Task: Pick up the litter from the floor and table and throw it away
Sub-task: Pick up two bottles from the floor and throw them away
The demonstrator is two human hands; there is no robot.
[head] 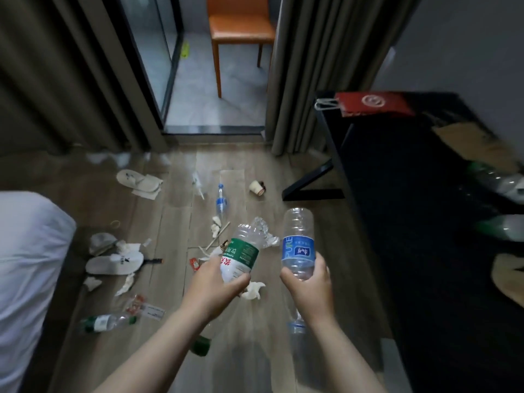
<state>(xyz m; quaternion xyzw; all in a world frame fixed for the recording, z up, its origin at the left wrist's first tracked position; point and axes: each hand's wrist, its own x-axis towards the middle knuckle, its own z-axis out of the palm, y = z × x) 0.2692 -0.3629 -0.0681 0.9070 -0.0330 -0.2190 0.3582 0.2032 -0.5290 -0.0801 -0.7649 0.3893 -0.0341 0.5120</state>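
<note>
Blurred bottles [499, 180] on the black table [397, 194] run off the right edge, labels unreadable.

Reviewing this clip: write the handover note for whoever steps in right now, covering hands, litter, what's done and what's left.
Left hand: grip closed on the green-label bottle.
Right hand: grip closed on the blue-label bottle.
Done: two bottles lifted; no bin in view, so nothing is thrown away yet.
Left on the floor: a clear bottle, a paper cup, a green-capped bottle, tissues and wrappers.
Left on the black table: bottles at its right edge.
</note>
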